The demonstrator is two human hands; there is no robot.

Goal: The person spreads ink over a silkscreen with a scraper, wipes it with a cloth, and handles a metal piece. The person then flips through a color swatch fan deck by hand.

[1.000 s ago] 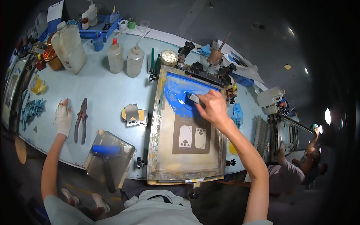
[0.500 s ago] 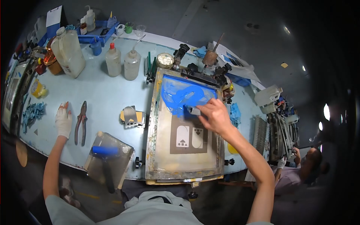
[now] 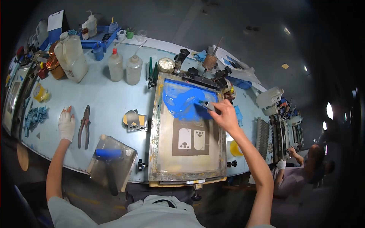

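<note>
My right hand (image 3: 224,114) is closed on a small grey tool (image 3: 209,106), whose end is over the blue ink (image 3: 182,100) in the upper part of a framed screen (image 3: 194,165). Below the ink, the mesh carries a dark rectangle (image 3: 190,152) with two pale rounded shapes. In a white glove with bare fingertips, my left hand (image 3: 66,124) lies flat on the table, fingers spread, holding nothing. Pliers (image 3: 84,127) lie just right of it. A blue roller (image 3: 108,153) rests on a grey plate (image 3: 124,167) between my left hand and the screen.
Two squeeze bottles (image 3: 115,66) (image 3: 134,70) and a large jug (image 3: 71,57) stand at the back left. Black clamps (image 3: 203,80) hold the screen's far edge. Metal plates (image 3: 134,120) lie left of the frame. A co-worker (image 3: 298,171) is at the far right.
My right hand has moved the tool about over the ink and now holds it a little farther right. The blue ink is spread more evenly. My left hand stays flat; the co-worker has shifted.
</note>
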